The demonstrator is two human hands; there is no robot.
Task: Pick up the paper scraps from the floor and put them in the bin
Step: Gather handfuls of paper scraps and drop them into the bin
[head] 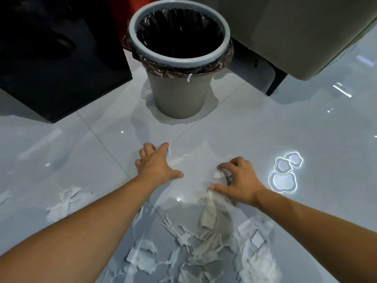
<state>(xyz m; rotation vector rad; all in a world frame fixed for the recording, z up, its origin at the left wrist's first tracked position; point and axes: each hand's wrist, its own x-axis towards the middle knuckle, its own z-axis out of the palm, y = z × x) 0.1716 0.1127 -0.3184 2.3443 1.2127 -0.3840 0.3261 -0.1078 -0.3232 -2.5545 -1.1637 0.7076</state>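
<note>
A beige ribbed bin [179, 94] with a grey rim and a black liner stands upright on the glossy tiled floor, straight ahead of me. My left hand [156, 165] rests fingers spread on the floor, touching a thin white paper strip [179, 158]. My right hand [237, 179] is curled around a bunch of white paper scraps [210, 211], with one strip hanging down from it. Several more torn scraps [204, 248] lie scattered below my hands, and another small heap [65, 203] lies to the left.
A black cabinet [51, 58] stands left of the bin. A beige sofa [295, 27] with a dark leg [275, 82] is at the right. Ceiling-light reflections [284, 174] shine on the tiles to the right of my right hand.
</note>
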